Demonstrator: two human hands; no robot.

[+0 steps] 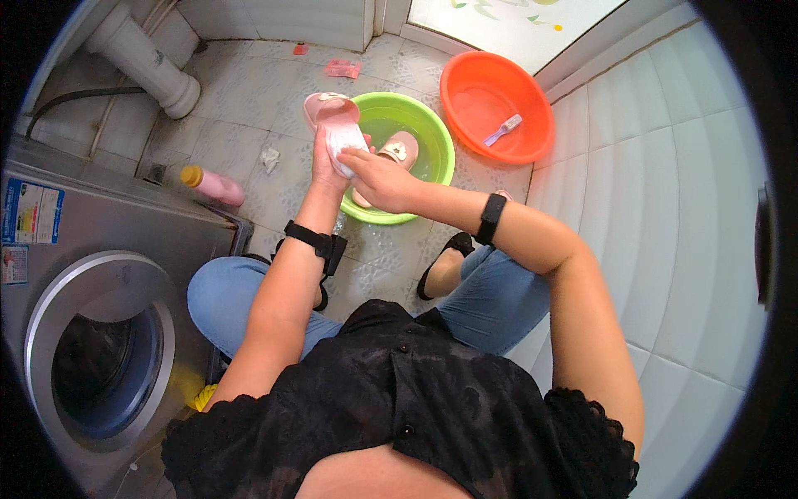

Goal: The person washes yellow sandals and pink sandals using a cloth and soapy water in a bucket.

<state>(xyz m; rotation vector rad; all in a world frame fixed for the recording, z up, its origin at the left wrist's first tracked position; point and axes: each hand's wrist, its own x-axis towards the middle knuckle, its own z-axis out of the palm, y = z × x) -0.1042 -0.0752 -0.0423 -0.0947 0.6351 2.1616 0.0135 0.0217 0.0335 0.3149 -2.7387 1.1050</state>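
Left hand gripping slipper, right hand atop.

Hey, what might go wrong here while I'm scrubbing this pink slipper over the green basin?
The pink slipper, held in the left hand and rubbed by the right hand, looks wet and could slip into the green basin and splash. Water seems to lie on the tiled floor by your feet, a slipping hazard.
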